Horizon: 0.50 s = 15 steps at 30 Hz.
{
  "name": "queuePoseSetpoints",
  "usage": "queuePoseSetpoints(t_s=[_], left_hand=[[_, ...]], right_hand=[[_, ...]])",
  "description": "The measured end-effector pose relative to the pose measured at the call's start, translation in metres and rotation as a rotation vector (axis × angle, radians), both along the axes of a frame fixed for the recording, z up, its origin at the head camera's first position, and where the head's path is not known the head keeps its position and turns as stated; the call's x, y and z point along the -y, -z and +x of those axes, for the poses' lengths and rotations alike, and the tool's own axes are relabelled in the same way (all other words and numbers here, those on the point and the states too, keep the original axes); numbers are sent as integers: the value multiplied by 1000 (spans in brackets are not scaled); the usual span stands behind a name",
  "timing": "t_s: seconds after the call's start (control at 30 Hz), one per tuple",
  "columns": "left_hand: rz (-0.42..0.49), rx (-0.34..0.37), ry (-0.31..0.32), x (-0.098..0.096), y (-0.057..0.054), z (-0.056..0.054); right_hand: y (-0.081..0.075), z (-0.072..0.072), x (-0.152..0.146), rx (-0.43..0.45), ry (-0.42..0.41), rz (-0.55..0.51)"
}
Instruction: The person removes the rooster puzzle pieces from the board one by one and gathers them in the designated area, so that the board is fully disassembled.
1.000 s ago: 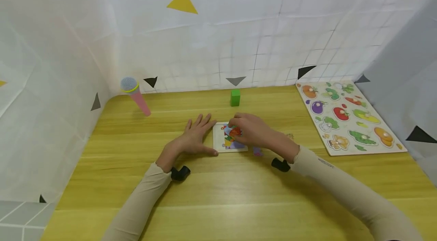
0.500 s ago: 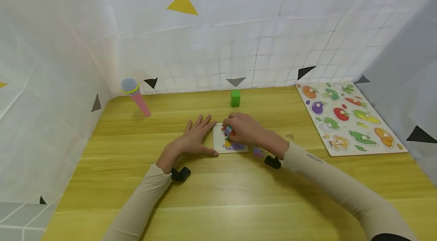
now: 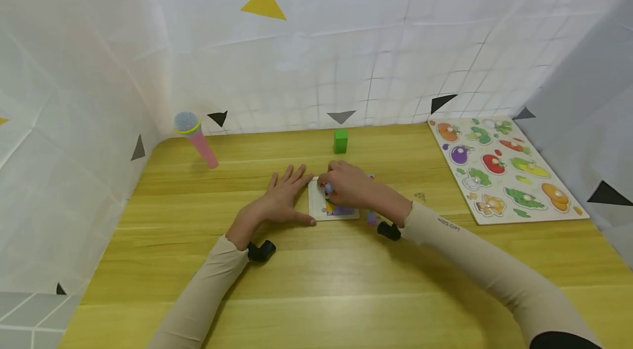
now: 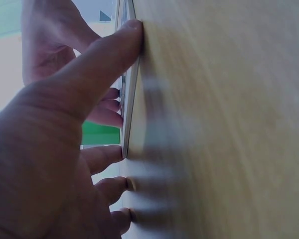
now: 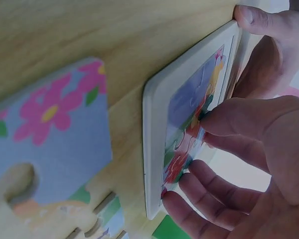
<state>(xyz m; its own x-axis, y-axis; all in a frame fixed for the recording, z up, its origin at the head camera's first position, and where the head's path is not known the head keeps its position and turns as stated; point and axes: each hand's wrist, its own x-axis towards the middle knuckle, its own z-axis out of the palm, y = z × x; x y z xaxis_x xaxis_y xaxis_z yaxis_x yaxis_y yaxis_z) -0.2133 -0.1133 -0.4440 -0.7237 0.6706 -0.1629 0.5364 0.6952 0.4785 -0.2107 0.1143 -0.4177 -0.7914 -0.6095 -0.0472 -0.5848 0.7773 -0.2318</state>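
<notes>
A small white-framed jigsaw tray [image 3: 314, 207] lies on the table, its right part filled with colourful pieces and its left strip bare. My left hand [image 3: 279, 203] is spread at its left side, thumb and index finger touching the frame's edge. Over the tray, my right hand [image 3: 348, 184] pinches a small blue-and-red puzzle piece [image 3: 328, 188] between thumb and fingers, low at the left end of the filled area. The right wrist view shows the other right fingers resting on the picture. Fingers partly hide that piece. A flowered loose puzzle piece [image 5: 55, 119] lies beside the tray.
A second loose piece [image 5: 109, 214] lies close by. Behind the tray stands a green block [image 3: 340, 141]. At back left is a pink toy microphone [image 3: 200, 143]; a vegetable peg puzzle board [image 3: 499, 173] lies on the right. White sheeting [image 3: 296, 74] encloses the table.
My right hand has moved left across the tray with the puzzle piece, then slightly further left. A loose piece behind the right hand has come into sight. My left hand stays put.
</notes>
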Motion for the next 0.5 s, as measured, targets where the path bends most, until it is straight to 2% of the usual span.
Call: queuePoseSetpoints(t_s=[0.23,0.5], left_hand=[[4,-3,-3,1,4,-2],[0,-3,0,0,2,-1]], right_hand=[[-2,-1,2,24,10,22],[-5,-2,3,40,8,19]])
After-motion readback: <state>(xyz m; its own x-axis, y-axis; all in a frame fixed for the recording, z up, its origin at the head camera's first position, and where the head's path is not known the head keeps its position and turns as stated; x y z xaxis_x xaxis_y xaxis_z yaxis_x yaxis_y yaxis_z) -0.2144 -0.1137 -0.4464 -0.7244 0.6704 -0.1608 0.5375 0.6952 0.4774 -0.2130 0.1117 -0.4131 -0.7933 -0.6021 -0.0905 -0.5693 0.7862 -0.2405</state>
